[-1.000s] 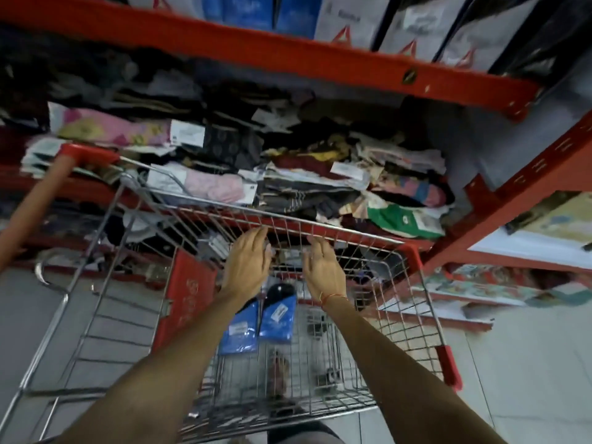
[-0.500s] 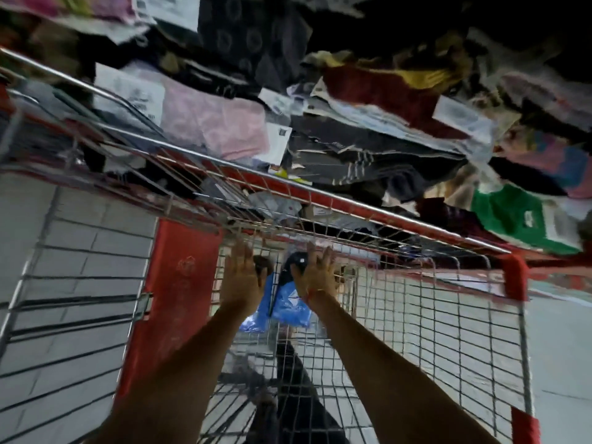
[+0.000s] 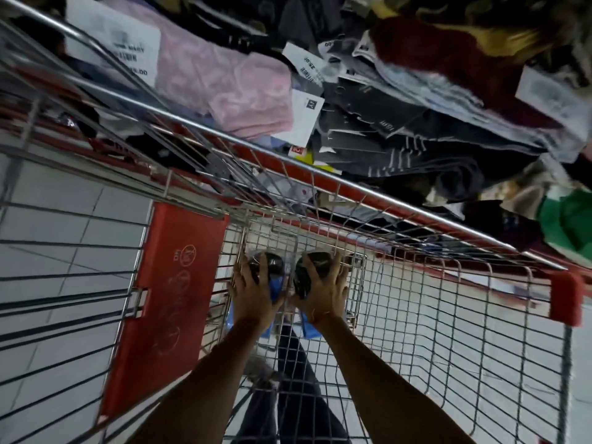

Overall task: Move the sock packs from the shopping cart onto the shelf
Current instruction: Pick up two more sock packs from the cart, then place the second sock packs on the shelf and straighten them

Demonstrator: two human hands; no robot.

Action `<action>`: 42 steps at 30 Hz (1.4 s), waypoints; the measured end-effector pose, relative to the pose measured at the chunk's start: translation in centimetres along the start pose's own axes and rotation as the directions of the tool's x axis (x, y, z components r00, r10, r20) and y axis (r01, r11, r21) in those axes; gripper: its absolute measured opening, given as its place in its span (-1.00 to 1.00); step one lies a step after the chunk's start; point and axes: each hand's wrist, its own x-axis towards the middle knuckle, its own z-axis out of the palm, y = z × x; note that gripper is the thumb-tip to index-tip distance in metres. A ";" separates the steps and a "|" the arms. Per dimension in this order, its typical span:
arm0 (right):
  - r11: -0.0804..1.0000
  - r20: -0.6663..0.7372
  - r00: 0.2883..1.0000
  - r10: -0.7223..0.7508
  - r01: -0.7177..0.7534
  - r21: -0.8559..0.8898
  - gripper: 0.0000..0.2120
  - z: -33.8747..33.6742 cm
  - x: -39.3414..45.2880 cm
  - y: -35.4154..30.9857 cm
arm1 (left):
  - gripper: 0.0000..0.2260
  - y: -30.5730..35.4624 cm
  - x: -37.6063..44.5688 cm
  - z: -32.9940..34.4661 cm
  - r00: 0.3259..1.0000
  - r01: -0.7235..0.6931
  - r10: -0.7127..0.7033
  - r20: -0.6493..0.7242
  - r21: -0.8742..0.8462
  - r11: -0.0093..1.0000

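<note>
Two sock packs with black socks and blue card lie side by side at the bottom of the wire shopping cart (image 3: 448, 302). My left hand (image 3: 253, 290) is down on the left sock pack (image 3: 272, 264), fingers wrapped over its dark top. My right hand (image 3: 323, 290) covers the right sock pack (image 3: 304, 277) in the same way. Much of each pack is hidden under my hands. The shelf (image 3: 400, 129) beyond the cart's far rim is piled with packed socks and cloth goods.
A red plastic flap (image 3: 173, 302) stands at the cart's left inner side. The cart's metal rim (image 3: 288, 161) and a red corner cap (image 3: 565, 296) lie between my hands and the shelf. Pink packs (image 3: 230, 91) and a green pack (image 3: 567, 225) sit on the shelf. Grey floor tiles show through the wire.
The view has dipped down and closer into the cart. Both hands have gone from hovering over the packs to closing on them at the cart's bottom.
</note>
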 end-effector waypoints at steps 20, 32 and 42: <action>0.934 -0.569 0.811 -0.135 0.295 0.200 -0.13 -13.3 -14.4 -2.2 | -0.14 4.0 -10.2 -16.4 0.840 -0.347 0.307 -0.448 -0.008 0.938; 0.824 -0.905 0.376 -0.202 0.565 0.051 -0.15 -29.7 -24.6 -8.2 | -0.19 10.8 -16.9 -34.4 0.432 -0.517 0.402 -0.807 0.143 0.844; 0.754 -0.970 0.065 -0.233 0.642 -0.137 -0.22 -42.3 -28.8 -13.9 | -0.26 16.9 -19.8 -49.7 0.152 -0.604 0.312 -0.938 0.161 0.780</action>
